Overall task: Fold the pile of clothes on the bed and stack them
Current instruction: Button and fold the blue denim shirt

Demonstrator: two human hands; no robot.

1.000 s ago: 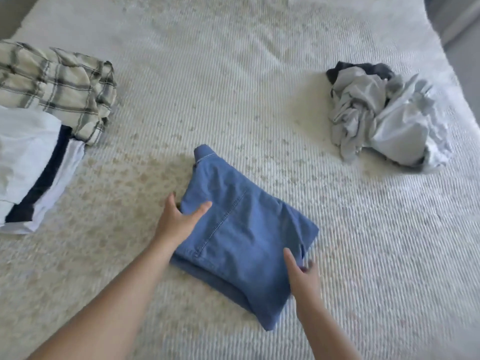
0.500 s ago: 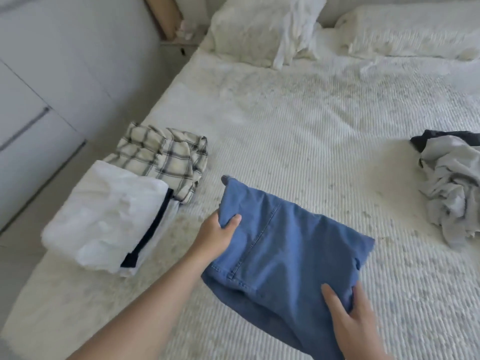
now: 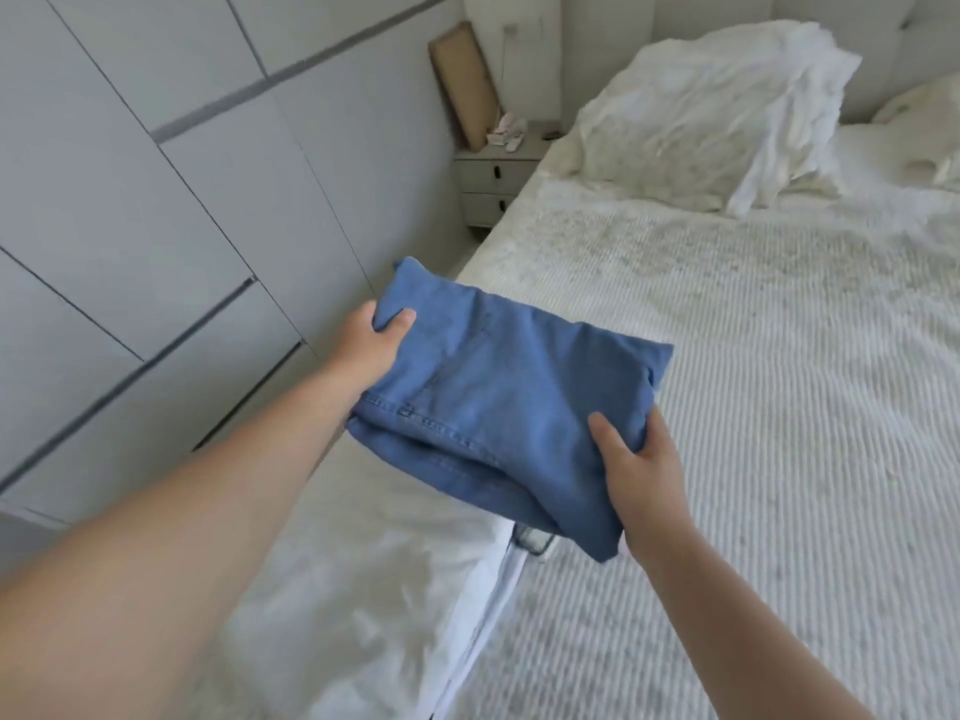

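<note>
Folded jeans (image 3: 498, 407) up off the bed (image 3: 753, 407).
Gripped at both ends: left hand (image 3: 371, 345) pinching one, right hand (image 3: 639, 470) the other, above white folded pile (image 3: 374, 589) at left edge.

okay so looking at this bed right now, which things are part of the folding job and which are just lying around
Part of the job:
folded blue denim garment, gripped by left hand and right hand
white folded stack beneath it
bed

Just lying about:
pillows
nightstand
cardboard piece
wardrobe
</note>
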